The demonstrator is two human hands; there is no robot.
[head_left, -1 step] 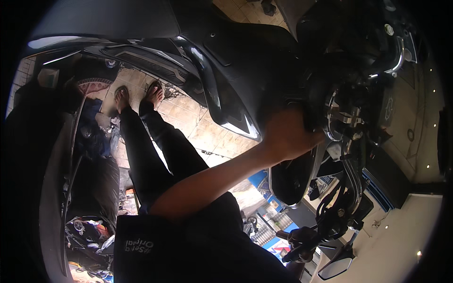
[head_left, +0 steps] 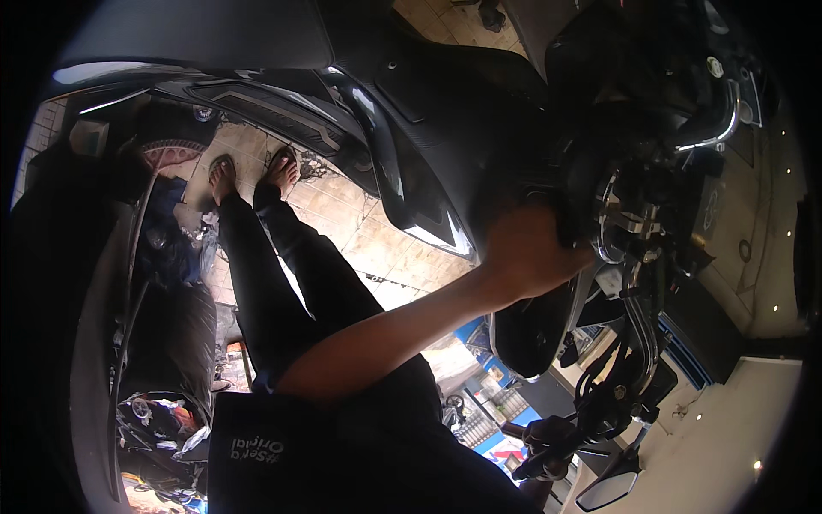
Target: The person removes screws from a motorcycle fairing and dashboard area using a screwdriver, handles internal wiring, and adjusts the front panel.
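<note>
My left forearm reaches across a black motorcycle point(head_left: 462, 94), seen from above. My left hand point(head_left: 533, 253) rests at the body panel just behind the steering head, beside the chrome handlebar clamp point(head_left: 629, 223). Its thumb points toward the clamp, while the other fingers are lost in dark shadow, so whether it grips anything cannot be told. At the lower right my right hand point(head_left: 548, 441), dim in shadow, is closed around the handlebar grip point(head_left: 535, 467). Cables and a curved chrome bar point(head_left: 644, 330) run between the grip and the clamp.
Near the grip hangs a mirror point(head_left: 608, 492). My legs and sandalled feet point(head_left: 224, 180) stand on the tiled floor point(head_left: 342, 210). Left lie dark bags point(head_left: 175, 334) and an open container of small parts point(head_left: 163, 424). Shelves with goods point(head_left: 492, 403) show beyond the bike.
The view has shifted very slightly. My left hand stays at the same place behind the clamp, and my right hand remains on the handlebar grip.
</note>
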